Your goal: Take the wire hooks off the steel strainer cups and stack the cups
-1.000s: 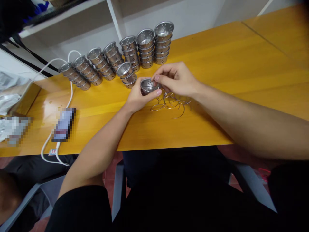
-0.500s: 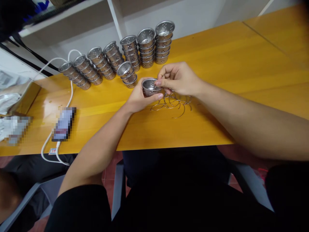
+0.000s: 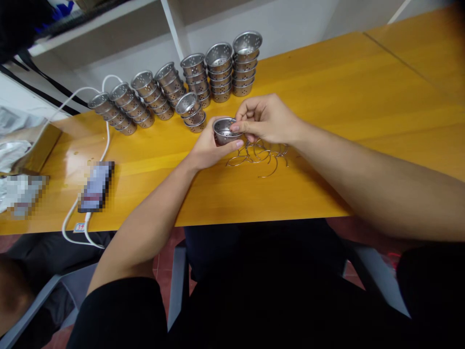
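Note:
My left hand (image 3: 208, 146) is wrapped round a small perforated metal cup (image 3: 227, 137), its open mouth tilted up. At the cup's right rim is my right hand (image 3: 262, 120), thumb and forefinger pinched together; what lies between the fingertips, if anything, is too small to make out. Beneath and just right of the cup, a loose heap of thin curved wire pieces (image 3: 269, 172) lies on the table, partly covered by my right hand. A short stack of matching perforated cups (image 3: 192, 116) stands just beyond my left hand.
Several taller stacks of perforated cups (image 3: 220, 72) line the back of the yellow table (image 3: 327, 194). To the left lie a phone (image 3: 96, 186) with a white cable (image 3: 107, 140), and a cardboard box (image 3: 45, 148). Part of another person (image 3: 14, 291) shows at lower left.

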`<state>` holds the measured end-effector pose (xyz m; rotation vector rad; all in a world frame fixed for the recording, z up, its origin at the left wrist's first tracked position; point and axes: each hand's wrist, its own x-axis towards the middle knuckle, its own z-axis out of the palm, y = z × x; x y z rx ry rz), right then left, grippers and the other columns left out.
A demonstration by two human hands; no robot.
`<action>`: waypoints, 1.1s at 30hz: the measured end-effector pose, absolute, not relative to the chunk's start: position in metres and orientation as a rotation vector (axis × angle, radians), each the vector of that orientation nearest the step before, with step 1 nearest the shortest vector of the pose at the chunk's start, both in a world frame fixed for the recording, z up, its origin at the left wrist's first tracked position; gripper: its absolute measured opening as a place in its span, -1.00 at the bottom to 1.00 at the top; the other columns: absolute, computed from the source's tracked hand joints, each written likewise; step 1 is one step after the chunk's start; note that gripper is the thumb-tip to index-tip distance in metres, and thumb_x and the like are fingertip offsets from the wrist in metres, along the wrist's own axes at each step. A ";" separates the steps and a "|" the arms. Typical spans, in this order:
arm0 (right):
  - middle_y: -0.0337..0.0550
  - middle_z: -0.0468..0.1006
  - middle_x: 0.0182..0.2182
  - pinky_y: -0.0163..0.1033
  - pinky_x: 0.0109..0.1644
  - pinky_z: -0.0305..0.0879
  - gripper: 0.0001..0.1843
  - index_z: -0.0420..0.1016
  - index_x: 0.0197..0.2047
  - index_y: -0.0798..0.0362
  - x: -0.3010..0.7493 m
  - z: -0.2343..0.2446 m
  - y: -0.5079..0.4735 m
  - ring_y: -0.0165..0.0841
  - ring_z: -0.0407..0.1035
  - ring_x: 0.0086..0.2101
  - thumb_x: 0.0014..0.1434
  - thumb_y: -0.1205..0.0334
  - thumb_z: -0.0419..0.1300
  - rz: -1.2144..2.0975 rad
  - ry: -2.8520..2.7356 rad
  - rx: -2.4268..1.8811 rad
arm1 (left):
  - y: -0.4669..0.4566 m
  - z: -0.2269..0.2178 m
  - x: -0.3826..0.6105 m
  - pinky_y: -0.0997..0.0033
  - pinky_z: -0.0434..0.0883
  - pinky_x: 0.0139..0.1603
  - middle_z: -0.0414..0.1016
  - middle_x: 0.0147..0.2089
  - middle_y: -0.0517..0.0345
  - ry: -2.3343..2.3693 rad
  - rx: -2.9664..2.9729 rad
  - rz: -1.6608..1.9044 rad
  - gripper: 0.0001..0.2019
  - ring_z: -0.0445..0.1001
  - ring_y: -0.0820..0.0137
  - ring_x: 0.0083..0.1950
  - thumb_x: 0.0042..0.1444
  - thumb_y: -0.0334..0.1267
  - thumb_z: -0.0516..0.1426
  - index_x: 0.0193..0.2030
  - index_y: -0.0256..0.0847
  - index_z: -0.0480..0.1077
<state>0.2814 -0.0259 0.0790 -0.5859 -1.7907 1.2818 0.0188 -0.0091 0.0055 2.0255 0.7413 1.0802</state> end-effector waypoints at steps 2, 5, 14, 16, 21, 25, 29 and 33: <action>-0.30 0.62 -0.46 -0.18 -0.50 0.28 -0.34 0.66 -0.18 -0.14 0.281 0.080 -0.027 -0.34 0.38 -0.53 0.27 -0.31 0.93 1.288 -1.781 -0.599 | -0.008 0.004 0.018 -0.12 0.76 0.62 0.75 0.36 -0.06 0.751 2.043 1.077 -0.05 0.82 0.03 0.41 0.34 0.46 0.66 0.55 -0.01 0.43; -0.30 0.63 -0.47 -0.18 -0.48 0.35 -0.35 0.67 -0.18 -0.14 0.281 0.082 -0.029 -0.32 0.41 -0.52 0.27 -0.30 0.94 1.293 -1.774 -0.610 | -0.007 0.003 0.017 -0.14 0.75 0.62 0.74 0.37 -0.07 0.751 2.063 1.061 -0.08 0.81 0.02 0.43 0.39 0.43 0.64 0.58 -0.01 0.42; -0.28 0.65 -0.47 -0.18 -0.45 0.44 -0.35 0.66 -0.18 -0.13 0.280 0.081 -0.029 -0.30 0.47 -0.50 0.24 -0.27 0.96 1.287 -1.769 -0.665 | -0.009 0.007 0.014 -0.20 0.74 0.66 0.71 0.40 -0.08 0.767 2.110 1.036 -0.16 0.80 -0.03 0.48 0.45 0.24 0.63 0.60 -0.01 0.38; -0.28 0.66 -0.47 -0.18 -0.45 0.46 -0.33 0.66 -0.19 -0.14 0.279 0.081 -0.030 -0.30 0.47 -0.50 0.23 -0.29 0.96 1.287 -1.770 -0.667 | -0.009 0.005 0.013 -0.25 0.72 0.68 0.71 0.41 -0.09 0.755 2.129 1.045 -0.16 0.80 -0.04 0.48 0.46 0.24 0.62 0.61 -0.01 0.37; -0.31 0.65 -0.51 -0.18 -0.49 0.50 -0.17 0.65 -0.24 -0.15 0.278 0.086 -0.032 -0.30 0.48 -0.53 0.03 -0.57 0.95 1.299 -1.751 -0.651 | -0.006 0.002 0.013 -0.25 0.72 0.69 0.69 0.45 -0.09 0.727 2.124 1.046 -0.13 0.80 -0.03 0.48 0.46 0.28 0.61 0.63 0.02 0.34; -0.29 0.65 -0.53 -0.17 -0.49 0.50 -0.14 0.68 -0.26 -0.14 0.277 0.089 -0.034 -0.29 0.49 -0.54 -0.05 -0.60 0.96 1.297 -1.762 -0.652 | -0.006 0.003 0.013 -0.22 0.75 0.65 0.72 0.42 -0.07 0.706 2.107 1.040 -0.12 0.83 0.00 0.43 0.45 0.36 0.60 0.59 0.01 0.36; -0.27 0.65 -0.50 -0.15 -0.47 0.51 -0.17 0.68 -0.24 -0.14 0.279 0.086 -0.033 -0.26 0.51 -0.50 0.04 -0.59 0.94 1.277 -1.764 -0.660 | -0.006 0.002 0.013 -0.17 0.76 0.64 0.71 0.41 -0.06 0.710 2.098 1.035 -0.13 0.82 0.03 0.43 0.45 0.35 0.61 0.59 0.01 0.36; -0.22 0.65 -0.46 -0.12 -0.44 0.50 -0.20 0.70 -0.22 -0.13 0.280 0.079 -0.030 -0.25 0.50 -0.46 0.09 -0.56 0.93 1.247 -1.779 -0.665 | -0.001 -0.004 0.011 -0.21 0.75 0.67 0.66 0.46 -0.09 0.703 2.115 1.026 -0.12 0.79 -0.01 0.47 0.47 0.29 0.60 0.65 0.01 0.34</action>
